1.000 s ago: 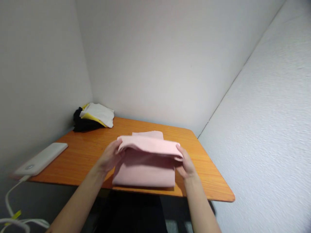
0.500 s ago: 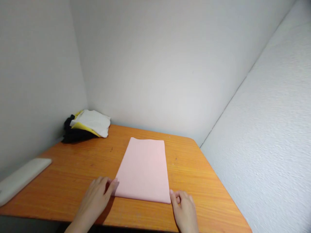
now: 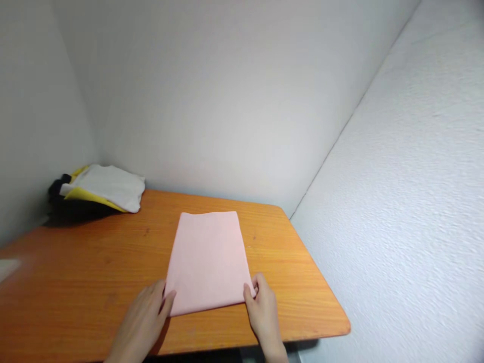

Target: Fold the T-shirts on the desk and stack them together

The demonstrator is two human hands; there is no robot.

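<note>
A pink folded cloth (image 3: 207, 257) lies flat as a neat rectangle on the wooden table. At its near left corner, my left hand (image 3: 145, 312) pinches the edge, thumb on top and fingers along the side. My right hand (image 3: 262, 305) grips the near right corner between thumb and fingers, with the fingertips partly hidden beneath the fabric. The near edge of the cloth slants slightly, its right end farther from me than its left.
On the far left of the orange-brown table (image 3: 295, 282) sits a pile of white, yellow and black cloths (image 3: 109, 186). A white object (image 3: 7, 268) is cut off at the left edge. Walls (image 3: 212, 101) border the table's back and right.
The view has turned right, so everything sits further left. My right hand has closed on the near right corner of the pink cloth, and the cloth has rotated slightly.
</note>
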